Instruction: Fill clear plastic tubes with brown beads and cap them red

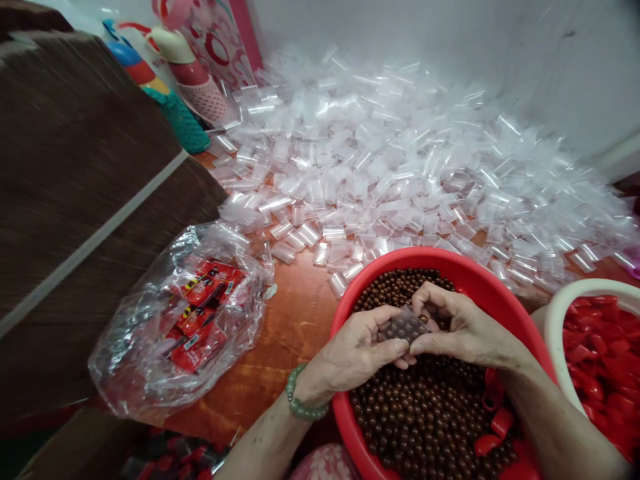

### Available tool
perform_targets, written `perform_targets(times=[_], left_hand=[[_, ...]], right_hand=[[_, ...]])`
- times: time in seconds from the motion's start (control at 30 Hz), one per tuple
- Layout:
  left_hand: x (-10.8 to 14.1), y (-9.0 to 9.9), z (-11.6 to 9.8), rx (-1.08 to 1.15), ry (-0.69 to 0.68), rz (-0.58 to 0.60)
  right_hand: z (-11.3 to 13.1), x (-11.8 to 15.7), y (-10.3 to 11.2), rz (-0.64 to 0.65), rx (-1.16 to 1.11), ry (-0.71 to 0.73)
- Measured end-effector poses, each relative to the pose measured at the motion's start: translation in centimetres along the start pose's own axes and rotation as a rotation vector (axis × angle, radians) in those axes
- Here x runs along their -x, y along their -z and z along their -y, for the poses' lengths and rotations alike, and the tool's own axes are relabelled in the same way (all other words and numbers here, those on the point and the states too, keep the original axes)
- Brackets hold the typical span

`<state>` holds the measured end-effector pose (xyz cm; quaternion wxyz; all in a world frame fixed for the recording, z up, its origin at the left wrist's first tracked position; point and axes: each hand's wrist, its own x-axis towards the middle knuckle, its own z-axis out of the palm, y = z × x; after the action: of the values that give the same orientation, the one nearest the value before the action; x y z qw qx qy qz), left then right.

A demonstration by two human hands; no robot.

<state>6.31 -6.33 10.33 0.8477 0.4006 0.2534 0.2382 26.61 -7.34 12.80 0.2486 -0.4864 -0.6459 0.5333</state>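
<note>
Above a red basin [367,280] full of round brown beads [425,413], both hands meet at a small clear bag [406,327] with brown beads inside. My left hand [357,347], below a green bead bracelet [300,400], grips the bag between thumb and fingers. At the bag's open end, my right hand [455,327] has its thumb and fingers closed on the edge, with a loose brown bead near the fingertips. A few red plastic pieces [501,421] lie on the beads at the basin's right side.
Many small clear bags [370,167] are heaped behind the basin. A white tub [555,320] of red pieces stands right. At left lie a plastic bag [240,353] with red packets [200,347] and a stack of brown cardboard [90,167]. Two bottles [185,60] stand behind.
</note>
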Motion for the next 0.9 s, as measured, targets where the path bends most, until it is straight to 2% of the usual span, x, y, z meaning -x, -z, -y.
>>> perform_targets(times=[0.33,0.47,0.53,0.63,0.7,0.8,0.9], left_hand=[[0.0,0.2,0.4,0.019,-0.015,-0.021],[-0.1,0.2,0.2,0.052,-0.018,-0.037],[-0.1,0.2,0.2,0.046,-0.007,-0.050],[0.0,0.2,0.2,-0.010,-0.035,-0.068],[0.0,0.2,0.1,-0.083,-0.075,-0.096],[0.1,0.1,0.1,-0.227,-0.115,-0.140],[0.1,0.1,0.0,-0.333,-0.108,-0.164]], right_hand=[[0.2,-0.1,-0.1,-0.015,-0.026,0.040],[0.3,0.7,0.7,-0.068,-0.051,0.065],[0.3,1.2,1.5,-0.141,-0.028,0.097],[0.3,2.3,2.7,-0.329,0.174,0.112],[0.2,3.3,3.6,-0.384,0.355,0.066],[-0.4,5.1,4.8,-0.336,0.639,-0.062],[-1.7,6.8,5.2,-0.219,0.926,-0.263]])
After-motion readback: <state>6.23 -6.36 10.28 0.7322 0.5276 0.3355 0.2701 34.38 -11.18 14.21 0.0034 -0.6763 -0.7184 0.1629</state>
